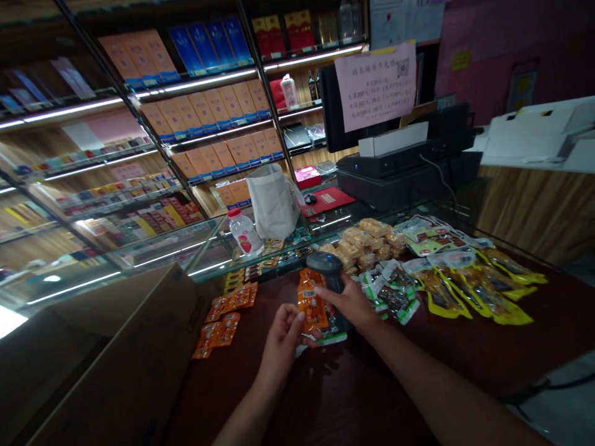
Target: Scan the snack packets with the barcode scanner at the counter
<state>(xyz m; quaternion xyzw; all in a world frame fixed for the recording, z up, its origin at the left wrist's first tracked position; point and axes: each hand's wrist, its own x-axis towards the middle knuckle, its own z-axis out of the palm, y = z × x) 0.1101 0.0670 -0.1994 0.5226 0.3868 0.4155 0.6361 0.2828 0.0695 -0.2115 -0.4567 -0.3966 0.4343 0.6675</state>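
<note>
In the head view my right hand (348, 301) is wrapped round the handle of a dark handheld barcode scanner (324, 262). Its head points to the left, over an orange snack packet (312, 303) with a small barcode patch near the top. The fingers of my left hand (284, 327) pinch the lower left edge of this packet. My right fingers reach onto the packet's upper right side. A clear, green-edged packet (333, 338) shows just below; whether my left hand also holds it, I cannot tell. More orange packets (223, 331) lie to the left.
A large open cardboard box (134, 347) takes up the left side. Rightward lie wrapped tan snacks (365, 241), green-edged packets (395, 288) and yellow-edged packets (483, 285). Behind stand a bottle (245, 234), a white bag (272, 201) and a monitor (332, 111).
</note>
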